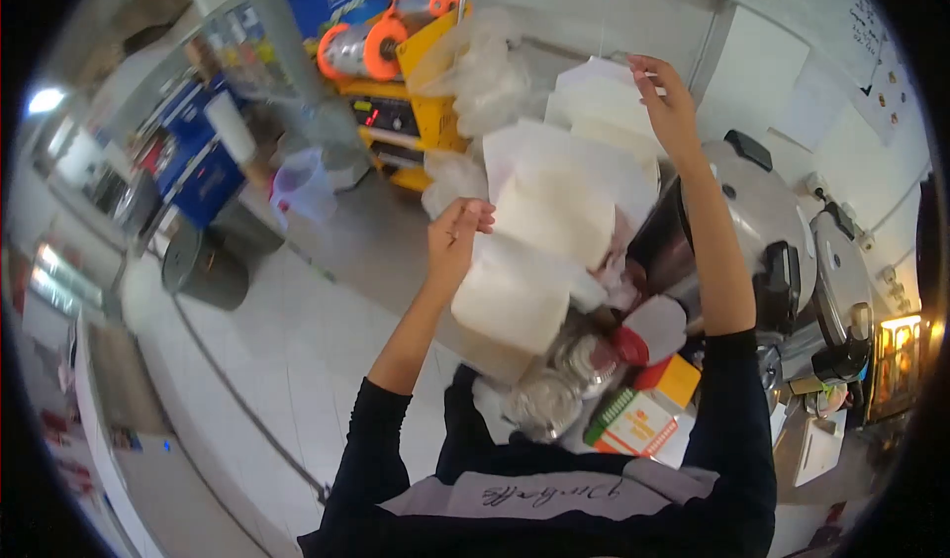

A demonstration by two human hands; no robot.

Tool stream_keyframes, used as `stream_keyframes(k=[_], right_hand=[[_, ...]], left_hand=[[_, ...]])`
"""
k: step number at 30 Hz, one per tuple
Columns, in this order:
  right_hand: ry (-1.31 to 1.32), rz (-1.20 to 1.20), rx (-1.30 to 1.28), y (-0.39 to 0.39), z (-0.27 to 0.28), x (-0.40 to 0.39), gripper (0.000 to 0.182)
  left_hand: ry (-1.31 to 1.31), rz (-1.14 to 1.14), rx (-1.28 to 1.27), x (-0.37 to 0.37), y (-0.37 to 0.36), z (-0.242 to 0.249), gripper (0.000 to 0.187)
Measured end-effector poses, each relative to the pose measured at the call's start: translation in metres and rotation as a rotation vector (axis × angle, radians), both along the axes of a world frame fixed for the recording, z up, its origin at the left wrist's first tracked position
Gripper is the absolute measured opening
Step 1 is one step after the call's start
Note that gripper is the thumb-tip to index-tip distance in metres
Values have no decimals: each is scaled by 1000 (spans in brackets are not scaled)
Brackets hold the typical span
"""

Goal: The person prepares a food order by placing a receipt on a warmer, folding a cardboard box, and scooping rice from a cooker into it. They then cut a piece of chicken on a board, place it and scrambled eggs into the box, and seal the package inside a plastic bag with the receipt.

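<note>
White paper bags [554,212] hang in an overlapping bunch just in front of the yellow sealing machine [401,113], and the person's left hand [457,233] has its fingers pinched together on the edge of one low in the bunch. The right hand [668,98] reaches to the top of the bunch, fingers curled on the uppermost edge. It looks like a bag is being picked out; the next move calls for a clean pull so only one comes free.
</note>
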State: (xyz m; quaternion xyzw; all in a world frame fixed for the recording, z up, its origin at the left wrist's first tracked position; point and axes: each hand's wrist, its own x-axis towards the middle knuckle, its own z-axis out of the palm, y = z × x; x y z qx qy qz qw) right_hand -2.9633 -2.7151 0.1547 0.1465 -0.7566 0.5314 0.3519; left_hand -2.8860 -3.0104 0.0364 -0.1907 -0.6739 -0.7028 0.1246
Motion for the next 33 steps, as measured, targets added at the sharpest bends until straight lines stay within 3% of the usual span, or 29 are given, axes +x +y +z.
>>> stream_keyframes(k=[3, 6, 9, 12, 16, 19, 22, 23, 27, 29, 30, 33], right_hand=[[-96, -151, 195, 22, 5, -155, 27], [-211, -325, 657, 49, 12, -265, 42], [-538, -530, 1119, 54, -9, -336, 61], [-844, -524, 1206, 23, -4, -350, 73], [-670, -274, 1323, 13, 6, -350, 80], [-641, -506, 1177, 38, -11, -374, 84], [-904, -551, 1071, 42, -2, -395, 85], [-786, -551, 1018, 42, -3, -398, 69], [-822, -534, 1110, 33, 17, -397, 34], [-858, -485, 1096, 40, 10, -394, 16], [-860, -503, 1147, 43, 7, -398, 15], [-802, -559, 1326, 41, 9, -413, 9]], left_hand=[[84, -51, 40, -131, -27, 45, 25], [100, -189, -21, -243, -48, 70, 24], [114, -362, -29, -342, -48, 92, 23], [72, -487, 16, -429, -18, 109, 23], [18, -496, 75, -524, 63, 127, 26], [142, -342, -25, -565, 123, 131, 27], [92, -381, -101, -589, 158, 128, 28], [71, -392, -135, -591, 162, 129, 29], [44, -427, -286, -609, 175, 123, 31], [106, -456, -376, -629, 190, 93, 31], [162, -474, -424, -646, 201, 64, 31], [258, -600, -613, -645, 184, 65, 30]])
